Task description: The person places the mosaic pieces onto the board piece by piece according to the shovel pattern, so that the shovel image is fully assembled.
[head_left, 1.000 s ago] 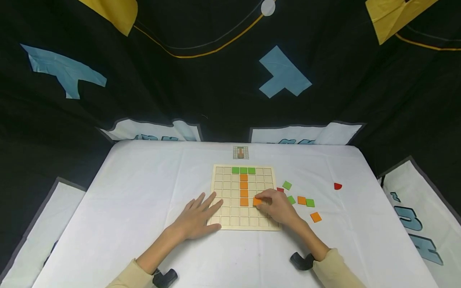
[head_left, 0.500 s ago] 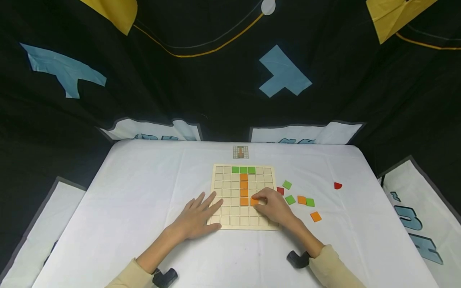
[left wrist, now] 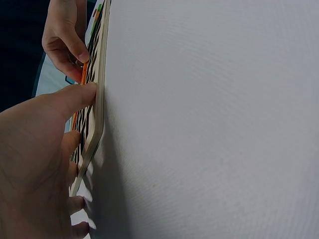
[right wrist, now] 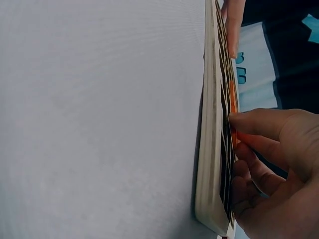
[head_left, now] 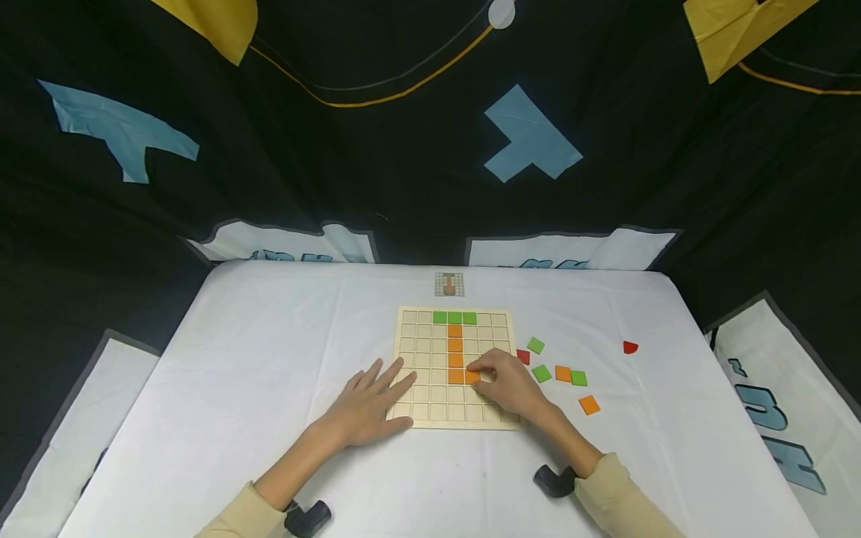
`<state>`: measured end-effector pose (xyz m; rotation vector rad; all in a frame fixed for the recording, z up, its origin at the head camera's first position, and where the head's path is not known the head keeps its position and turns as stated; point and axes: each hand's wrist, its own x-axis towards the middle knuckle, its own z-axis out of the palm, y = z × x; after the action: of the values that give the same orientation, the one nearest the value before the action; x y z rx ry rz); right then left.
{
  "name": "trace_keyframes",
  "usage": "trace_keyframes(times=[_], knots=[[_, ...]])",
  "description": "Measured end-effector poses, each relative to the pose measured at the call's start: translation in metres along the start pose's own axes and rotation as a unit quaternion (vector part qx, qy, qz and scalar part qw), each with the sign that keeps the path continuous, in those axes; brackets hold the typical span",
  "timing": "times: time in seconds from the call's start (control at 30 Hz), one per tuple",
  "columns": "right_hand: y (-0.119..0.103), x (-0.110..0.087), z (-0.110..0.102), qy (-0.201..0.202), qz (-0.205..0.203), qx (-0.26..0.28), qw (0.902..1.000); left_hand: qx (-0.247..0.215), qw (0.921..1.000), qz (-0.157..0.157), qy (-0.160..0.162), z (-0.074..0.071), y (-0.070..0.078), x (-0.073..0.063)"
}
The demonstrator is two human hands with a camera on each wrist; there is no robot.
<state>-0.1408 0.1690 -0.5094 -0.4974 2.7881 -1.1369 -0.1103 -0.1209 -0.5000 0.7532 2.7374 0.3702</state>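
Note:
A wooden grid board (head_left: pixel 437 413) lies on the white-covered table. My left hand (head_left: pixel 363 407), fingers spread, rests on its left edge; in the left wrist view the thumb touches the board's near rim. My right hand (head_left: pixel 513 385) pinches an orange square tile (head_left: pixel 472 377) between thumb and fingertips. This tile sits at a cell just right of the lowest tile in an orange column (head_left: pixel 455 345). Whether it lies fully in the cell cannot be told. Above that column runs a row of green tiles (head_left: pixel 454 317). The right hand hides part of the board's right side.
Loose green tiles (head_left: pixel 541 373), orange tiles (head_left: pixel 589 405) and a red tile (head_left: pixel 523 357) lie right of the board. Farther right is a red rounded piece (head_left: pixel 630 347). A small pattern card (head_left: pixel 449 285) lies behind the board. A dark curtain (head_left: pixel 403 164) hangs beyond the table.
My right hand has slid the orange tile a little to the left, up against the orange column's lowest tile. The left hand has stayed in place.

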Motion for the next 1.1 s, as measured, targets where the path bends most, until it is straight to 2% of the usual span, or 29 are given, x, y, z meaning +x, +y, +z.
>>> trace_keyframes(times=[0.2, 0.37, 0.47, 0.57, 0.73, 0.87, 1.1], knots=[[0.002, -0.002, 0.000, -0.001, 0.005, 0.003, 1.0000, -0.004, 1.0000, -0.001, -0.002, 0.000, 0.000, 0.000], [0.008, -0.008, -0.007, 0.018, 0.008, 0.039, 0.9990, -0.005, 1.0000, -0.001, -0.002, 0.000, 0.001, 0.000], [0.013, -0.014, -0.018, 0.038, 0.011, 0.049, 0.9980, -0.005, 1.0000, -0.002, -0.001, 0.000, 0.001, 0.000], [0.020, -0.020, -0.031, 0.061, 0.022, 0.035, 0.9973, -0.006, 1.0000, -0.003, -0.001, 0.000, 0.000, 0.000], [0.038, -0.033, -0.053, 0.089, 0.064, 0.005, 0.9940, -0.005, 1.0000, -0.005, -0.002, 0.001, 0.000, 0.000], [0.055, -0.045, -0.069, 0.082, 0.100, -0.013, 0.9915, -0.004, 1.0000, -0.005, -0.001, 0.000, 0.000, 0.000], [0.078, -0.061, -0.086, 0.062, 0.129, -0.016, 0.9896, -0.008, 0.9999, -0.006, -0.001, 0.000, 0.001, 0.000]])
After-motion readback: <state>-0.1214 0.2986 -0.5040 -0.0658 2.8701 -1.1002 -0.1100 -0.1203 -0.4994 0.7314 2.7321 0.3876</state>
